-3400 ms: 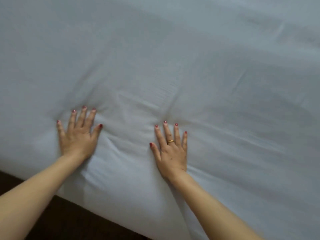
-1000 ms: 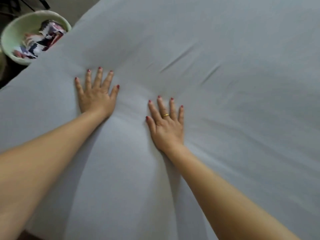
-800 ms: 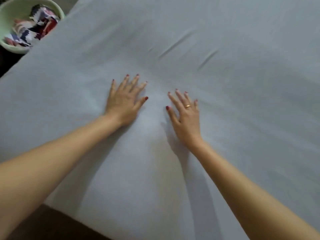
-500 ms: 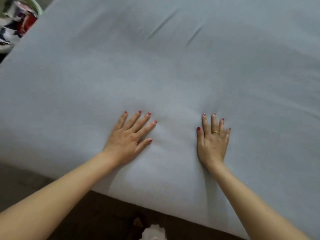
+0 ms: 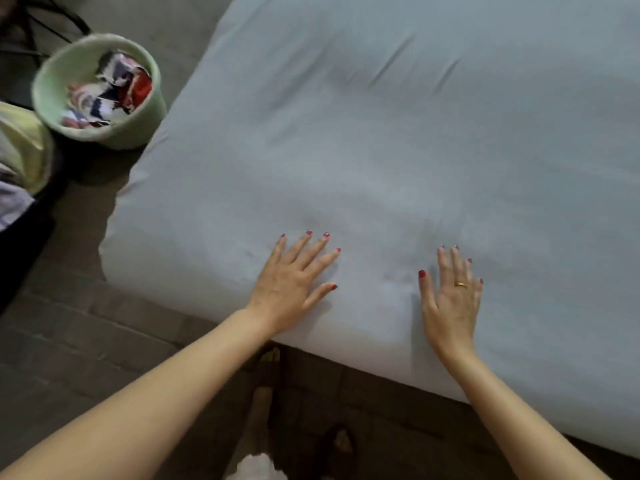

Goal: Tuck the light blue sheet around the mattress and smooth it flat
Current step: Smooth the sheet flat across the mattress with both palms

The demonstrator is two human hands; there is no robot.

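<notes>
Sheet: light blue sheet (image 5: 398, 150) covers the mattress and fills most of the view, drawn over the near edge and the rounded corner at the left.
Sheet surface: mostly flat; two short slanted creases sit in the far part, one above the left hand and one further right; faint dimples show in the cloth between the two hands.
Left hand (image 5: 291, 282): lies palm down on the sheet close to the near edge, fingers straight and fanned, pointing up and to the right; it grasps nothing.
Right hand (image 5: 450, 299): lies palm down on the sheet, well apart from the left hand, fingers straight and close together, pointing away from the person; it grasps nothing.
Ring (image 5: 461, 285): gold band on one finger of the right hand.
Nails: red polish on both hands.
Arms: both bare forearms reach in from the bottom of the view, across the floor and over the near edge of the bed.
Basket (image 5: 145, 112): pale green round tub on the floor just beside the left side of the bed, holding crumpled red, white and dark cloth.
Yellow cloth (image 5: 20, 147): pale heap at the left edge, next to the basket.
Floor (image 5: 79, 341): dark grey, with faint seams.
Feet: blurred shapes on the floor between the arms, below the near edge.
</notes>
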